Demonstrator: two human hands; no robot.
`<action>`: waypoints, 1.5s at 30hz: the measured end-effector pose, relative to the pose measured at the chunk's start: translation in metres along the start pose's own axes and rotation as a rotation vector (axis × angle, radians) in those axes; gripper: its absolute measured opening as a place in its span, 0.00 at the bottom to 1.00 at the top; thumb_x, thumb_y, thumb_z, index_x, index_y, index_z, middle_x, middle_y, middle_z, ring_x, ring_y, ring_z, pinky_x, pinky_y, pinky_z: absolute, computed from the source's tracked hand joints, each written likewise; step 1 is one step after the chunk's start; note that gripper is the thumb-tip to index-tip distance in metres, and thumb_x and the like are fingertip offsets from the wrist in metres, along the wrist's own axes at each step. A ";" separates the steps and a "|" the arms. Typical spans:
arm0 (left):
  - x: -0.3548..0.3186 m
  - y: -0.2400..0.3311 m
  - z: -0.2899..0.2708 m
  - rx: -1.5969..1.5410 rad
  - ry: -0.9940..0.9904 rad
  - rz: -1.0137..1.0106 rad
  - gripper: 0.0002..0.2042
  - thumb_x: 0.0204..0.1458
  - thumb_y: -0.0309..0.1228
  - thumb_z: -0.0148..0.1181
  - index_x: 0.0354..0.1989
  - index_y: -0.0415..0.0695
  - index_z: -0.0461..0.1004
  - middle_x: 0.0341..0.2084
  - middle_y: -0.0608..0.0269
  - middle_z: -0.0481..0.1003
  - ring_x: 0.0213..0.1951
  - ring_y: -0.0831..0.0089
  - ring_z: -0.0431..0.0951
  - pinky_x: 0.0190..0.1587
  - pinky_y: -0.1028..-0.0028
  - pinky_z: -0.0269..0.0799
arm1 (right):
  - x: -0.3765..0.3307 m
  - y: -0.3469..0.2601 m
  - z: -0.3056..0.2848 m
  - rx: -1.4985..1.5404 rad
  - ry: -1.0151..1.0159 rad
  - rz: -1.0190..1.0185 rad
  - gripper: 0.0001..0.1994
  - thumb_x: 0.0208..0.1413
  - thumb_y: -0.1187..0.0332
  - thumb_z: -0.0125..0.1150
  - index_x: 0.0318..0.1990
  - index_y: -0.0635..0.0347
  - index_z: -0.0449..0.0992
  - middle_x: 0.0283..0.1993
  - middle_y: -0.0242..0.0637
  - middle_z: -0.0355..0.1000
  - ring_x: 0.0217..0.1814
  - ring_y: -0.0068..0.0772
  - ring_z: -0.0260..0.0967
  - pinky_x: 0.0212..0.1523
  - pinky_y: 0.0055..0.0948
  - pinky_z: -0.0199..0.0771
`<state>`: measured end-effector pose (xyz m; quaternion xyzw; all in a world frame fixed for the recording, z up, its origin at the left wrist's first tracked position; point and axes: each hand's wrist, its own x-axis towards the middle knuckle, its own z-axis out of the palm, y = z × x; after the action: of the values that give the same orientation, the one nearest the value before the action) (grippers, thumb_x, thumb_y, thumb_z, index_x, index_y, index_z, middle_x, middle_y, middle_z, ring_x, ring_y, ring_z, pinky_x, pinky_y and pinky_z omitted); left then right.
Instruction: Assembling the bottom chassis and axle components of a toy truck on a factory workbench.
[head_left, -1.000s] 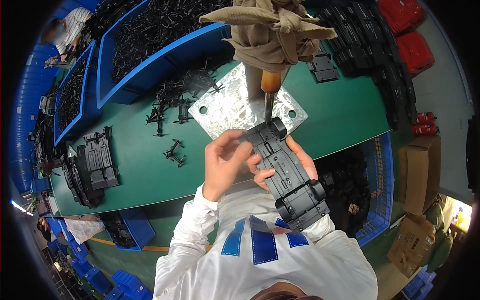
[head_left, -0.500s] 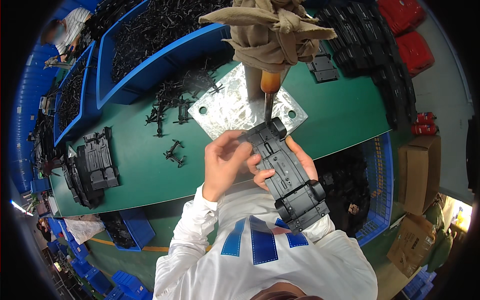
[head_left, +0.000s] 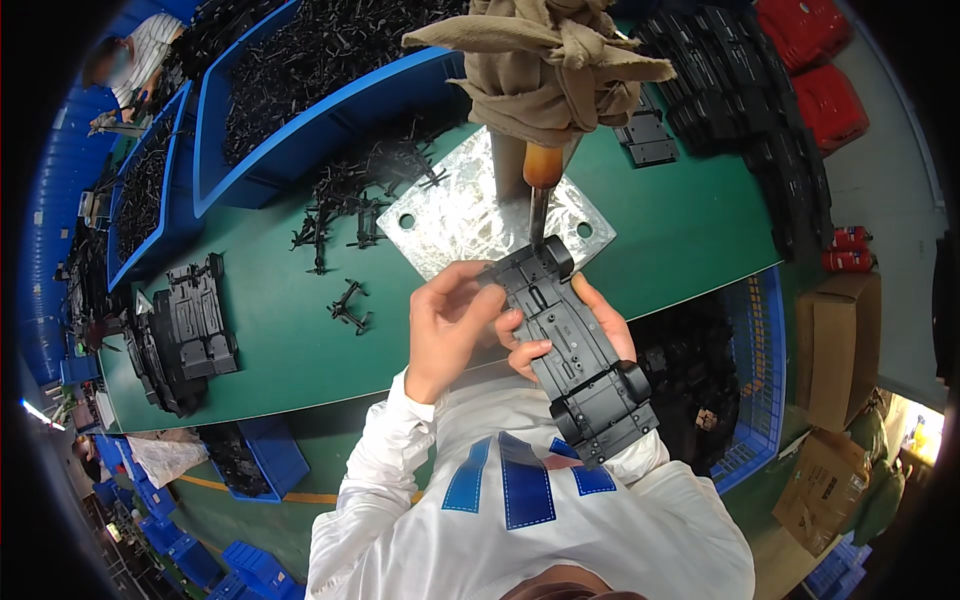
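Observation:
A black plastic toy-car chassis [head_left: 570, 345] is tilted in front of my chest, its far end beneath a driver bit. My right hand [head_left: 608, 318] wraps around it from the right, its fingertips showing at the left edge. My left hand [head_left: 447, 325] is closed at the chassis's upper left edge, with thumb and fingers pinched there. The upright screwdriver [head_left: 541, 180] has an orange collar and a metal shaft. Its tip meets the chassis's far end; the exact contact is too small to see. Tan cloth [head_left: 550, 75] is knotted around the driver above.
Under the driver lies a shiny metal plate [head_left: 450, 205] on a green table [head_left: 270, 370]. Loose black frame parts [head_left: 348, 305] lie to the left, before a blue bin [head_left: 300, 130]. Chassis stacks [head_left: 200, 320] stand left and far right. A blue crate [head_left: 765, 360] sits below right.

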<state>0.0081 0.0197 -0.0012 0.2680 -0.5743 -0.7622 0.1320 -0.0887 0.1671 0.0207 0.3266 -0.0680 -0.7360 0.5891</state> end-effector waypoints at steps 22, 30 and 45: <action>0.010 0.015 0.016 0.003 -0.198 -0.164 0.24 0.57 0.33 0.63 0.58 0.32 0.66 0.43 0.57 0.77 0.41 0.76 0.78 0.38 0.78 0.75 | -0.009 -0.021 -0.011 -0.018 0.030 -0.140 0.27 0.64 0.52 0.53 0.62 0.64 0.64 0.55 0.52 0.63 0.51 0.39 0.60 0.35 0.29 0.65; 0.011 0.009 0.017 -0.052 -0.224 -0.138 0.26 0.57 0.35 0.64 0.58 0.32 0.63 0.45 0.55 0.77 0.42 0.75 0.79 0.37 0.79 0.72 | -0.014 -0.021 -0.009 -0.023 0.019 -0.147 0.27 0.64 0.52 0.53 0.62 0.63 0.64 0.55 0.52 0.63 0.51 0.40 0.60 0.35 0.29 0.65; 0.011 0.009 0.018 -0.031 -0.194 -0.137 0.24 0.58 0.33 0.61 0.58 0.32 0.63 0.42 0.60 0.77 0.39 0.78 0.77 0.35 0.81 0.71 | -0.009 -0.021 -0.007 -0.089 0.013 -0.179 0.26 0.64 0.52 0.53 0.60 0.63 0.66 0.54 0.51 0.65 0.50 0.40 0.61 0.36 0.29 0.65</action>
<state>-0.0122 0.0257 0.0085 0.2296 -0.5531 -0.8004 0.0279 -0.1010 0.1837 0.0088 0.3096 -0.0020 -0.7858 0.5355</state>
